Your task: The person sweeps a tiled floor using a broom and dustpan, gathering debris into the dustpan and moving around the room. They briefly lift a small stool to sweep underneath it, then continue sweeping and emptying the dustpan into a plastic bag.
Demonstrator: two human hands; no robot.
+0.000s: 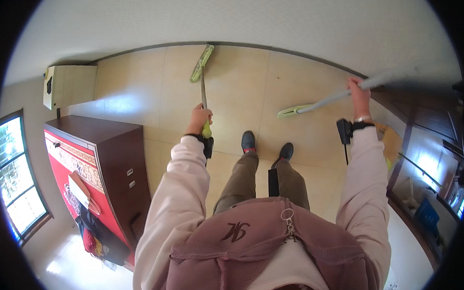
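On tan floor tiles (240,93): my L hand (199,119) clamps green mop (202,64), shaft running straight ahead; R hand (359,94) clamps grey mop (322,101), head toward L.

Green-headed broom (202,64), upper centre, handle running down, head on tan floor by the wall. Grey-poled flat mop (312,107), upper right, slanted, pale green pad on floor.

Both arms raised forward, fists closed.
Left hand (199,118) sits nearer the body; right hand (359,95) reaches farther out (wrists strapped).
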